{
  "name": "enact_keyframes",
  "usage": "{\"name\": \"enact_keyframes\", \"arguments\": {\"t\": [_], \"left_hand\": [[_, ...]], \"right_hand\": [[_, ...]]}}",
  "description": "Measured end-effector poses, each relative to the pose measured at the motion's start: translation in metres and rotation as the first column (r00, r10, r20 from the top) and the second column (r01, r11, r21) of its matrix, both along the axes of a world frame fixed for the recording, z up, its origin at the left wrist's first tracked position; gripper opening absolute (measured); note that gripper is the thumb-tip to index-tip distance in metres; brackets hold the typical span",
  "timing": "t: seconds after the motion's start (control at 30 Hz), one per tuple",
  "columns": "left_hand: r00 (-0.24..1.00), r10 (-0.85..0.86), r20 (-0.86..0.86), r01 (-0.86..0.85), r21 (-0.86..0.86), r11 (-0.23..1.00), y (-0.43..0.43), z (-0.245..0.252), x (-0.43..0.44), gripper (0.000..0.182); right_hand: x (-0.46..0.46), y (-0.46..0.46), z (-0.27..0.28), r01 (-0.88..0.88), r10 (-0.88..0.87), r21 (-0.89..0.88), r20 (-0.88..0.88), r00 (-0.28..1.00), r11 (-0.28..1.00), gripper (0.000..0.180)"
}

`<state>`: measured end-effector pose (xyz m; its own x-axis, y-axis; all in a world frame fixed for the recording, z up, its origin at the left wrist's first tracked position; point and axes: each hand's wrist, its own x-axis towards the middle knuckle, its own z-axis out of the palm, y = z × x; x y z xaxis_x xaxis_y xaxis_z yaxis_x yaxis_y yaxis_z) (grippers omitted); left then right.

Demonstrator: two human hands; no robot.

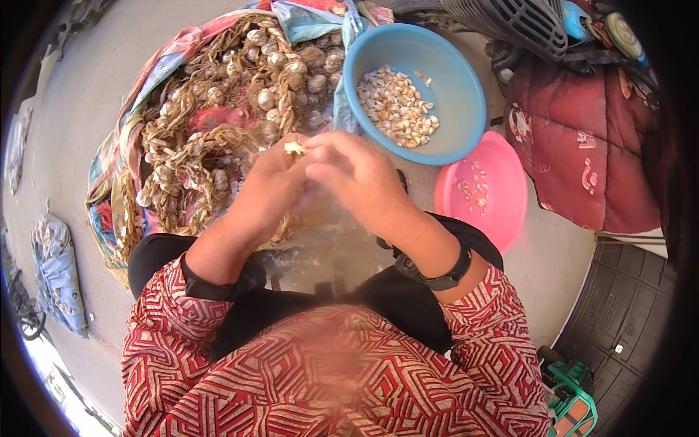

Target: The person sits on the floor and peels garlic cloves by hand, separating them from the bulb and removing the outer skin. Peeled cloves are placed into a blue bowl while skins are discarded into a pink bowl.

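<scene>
My left hand [273, 175] holds a pale, partly broken piece of garlic [295, 148] at its thumb and forefinger. Close against it, my right hand [355, 175] has its fingers bent toward the garlic; they are blurred, and whatever they may pinch is hidden. Beyond my hands, braided strings of dried garlic bulbs [266, 99] lie heaped on a colourful cloth [150, 82]. A blue plastic basin [458, 109] stands to the right, with a pile of separated garlic cloves [396, 106] in it. A pink plastic basin [510, 185] beside it holds a few scattered cloves [475, 188].
At the upper right, a red quilted cover [584, 147] hangs on what appears to be a parked scooter, near a black plastic basket [508, 27]. A blue cloth bundle [57, 273] lies on the floor at left. A green-framed object [573, 393] stands by a dark door [617, 306].
</scene>
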<state>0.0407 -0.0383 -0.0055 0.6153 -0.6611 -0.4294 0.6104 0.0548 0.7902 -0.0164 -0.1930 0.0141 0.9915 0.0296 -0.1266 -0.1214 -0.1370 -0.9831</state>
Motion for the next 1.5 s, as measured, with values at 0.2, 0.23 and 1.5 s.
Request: {"name": "enact_keyframes", "arguments": {"t": [0.2, 0.23, 1.5], "left_hand": [[0.999, -0.049, -0.018, 0.05, 0.103, 0.993, 0.001, 0.002, -0.006, 0.028], [1.0, -0.028, 0.0, 0.027, 0.11, 0.994, -0.001, 0.001, -0.008, 0.031], [0.987, -0.097, 0.126, 0.066, 0.233, 0.97, -0.002, -0.015, -0.008, 0.036]], "right_hand": [[0.007, -0.003, -0.016, -0.11, 0.111, -0.007, 0.056, 0.992, 0.994, 0.023], [0.004, -0.007, -0.016, -0.122, 0.123, -0.076, 0.016, 0.992, 0.99, 0.025], [-0.023, 0.003, -0.042, 0.014, 0.005, 0.243, -0.079, 0.997, 0.97, 0.018]]}}
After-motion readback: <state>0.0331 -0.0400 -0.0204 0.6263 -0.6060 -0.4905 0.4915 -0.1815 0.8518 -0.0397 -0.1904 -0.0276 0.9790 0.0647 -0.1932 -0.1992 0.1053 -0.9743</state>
